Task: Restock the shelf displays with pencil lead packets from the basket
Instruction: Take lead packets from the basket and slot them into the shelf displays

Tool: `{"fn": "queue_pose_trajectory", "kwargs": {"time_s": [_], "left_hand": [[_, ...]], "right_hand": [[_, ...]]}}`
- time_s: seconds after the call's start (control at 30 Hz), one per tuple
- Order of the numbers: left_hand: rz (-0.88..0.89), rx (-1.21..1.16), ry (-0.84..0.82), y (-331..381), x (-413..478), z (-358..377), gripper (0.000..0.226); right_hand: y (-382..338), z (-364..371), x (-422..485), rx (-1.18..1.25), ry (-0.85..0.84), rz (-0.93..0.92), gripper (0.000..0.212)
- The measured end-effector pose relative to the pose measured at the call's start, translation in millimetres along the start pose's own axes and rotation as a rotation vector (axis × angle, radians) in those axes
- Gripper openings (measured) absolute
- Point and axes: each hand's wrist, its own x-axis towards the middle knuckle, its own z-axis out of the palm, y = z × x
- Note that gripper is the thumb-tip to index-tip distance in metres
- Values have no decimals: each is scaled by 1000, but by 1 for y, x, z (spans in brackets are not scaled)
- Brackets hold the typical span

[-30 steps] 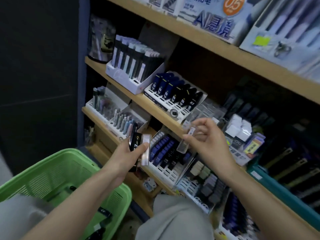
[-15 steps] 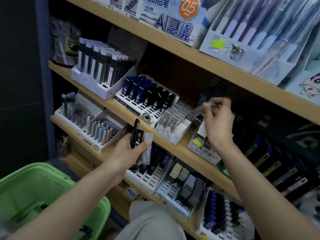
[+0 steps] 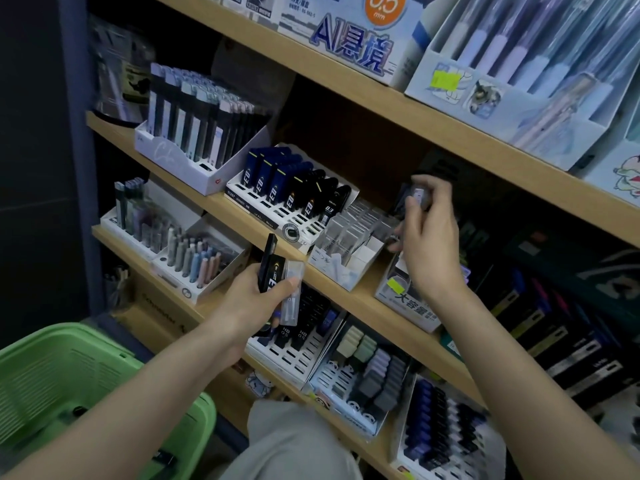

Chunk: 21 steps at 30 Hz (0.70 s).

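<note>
My left hand (image 3: 254,299) grips a small bundle of pencil lead packets (image 3: 277,278), black ones and a clear one (image 3: 291,299), in front of the middle shelf. My right hand (image 3: 427,244) pinches one clear lead packet (image 3: 417,199) between thumb and fingers, raised just right of the white display box of clear packets (image 3: 349,237). The green basket (image 3: 90,382) sits at the lower left, beneath my left forearm.
Shelf boards (image 3: 381,292) carry angled display trays: dark blue and black lead cases (image 3: 291,188), tall refill packs (image 3: 201,116), pastel erasers (image 3: 197,261), a labelled box (image 3: 405,303) under my right hand. A grey-clad knee (image 3: 291,441) is at the bottom centre.
The view rose and swung right. My right hand carried the clear packet up and rightward from near my left hand to beside the clear-packet display. My left hand kept its bundle.
</note>
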Motion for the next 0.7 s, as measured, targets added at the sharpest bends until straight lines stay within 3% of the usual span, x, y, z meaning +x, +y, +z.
{"fn": "queue_pose_trajectory", "kwargs": {"time_s": [0.1,0.23,0.47,0.7], "left_hand": [[8,17,3,1,1,1,23],[18,29,2,4,2,2,21],[25,19,-3,6,1,4,22],[26,41,-14,5,-1,0,23]], "right_hand": [[-2,-4,0,-103,-61,-11,35],[10,-11,9,-270,-161,-6,8],[7,-16,18,-337,-132,-7,13],[6,-13,23,-478,-354,-26,30]]}}
